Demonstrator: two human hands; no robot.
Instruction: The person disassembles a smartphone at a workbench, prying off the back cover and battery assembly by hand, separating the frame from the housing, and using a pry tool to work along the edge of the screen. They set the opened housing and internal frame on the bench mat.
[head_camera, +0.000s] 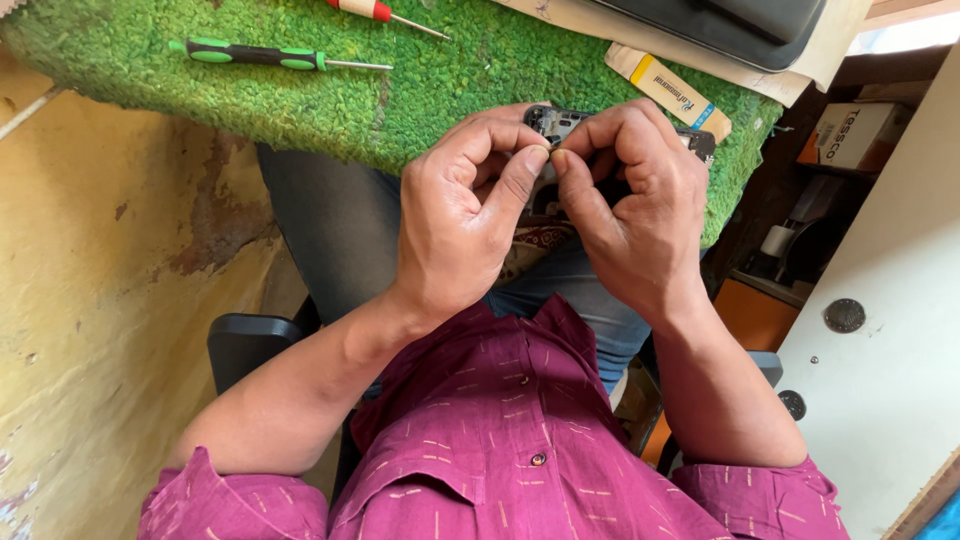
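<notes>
Worktop is covered w/ a green turf mat (420, 90). On the mat: green-black screwdriver (270, 56) near its far left part, red-handled screwdriver (385, 12) just behind that one, a small flat packet w/ yellow and blue stripes (668, 90) at right side. A dark tray on white paper (740, 30) lies behind the packet.

At centre frame I see the left hand (465, 215) and right hand (630, 205) pinching together over a dark opened phone (560, 122) at the green mat's (300, 105) edge; a green-handled screwdriver (265, 55) lies upper left.
</notes>
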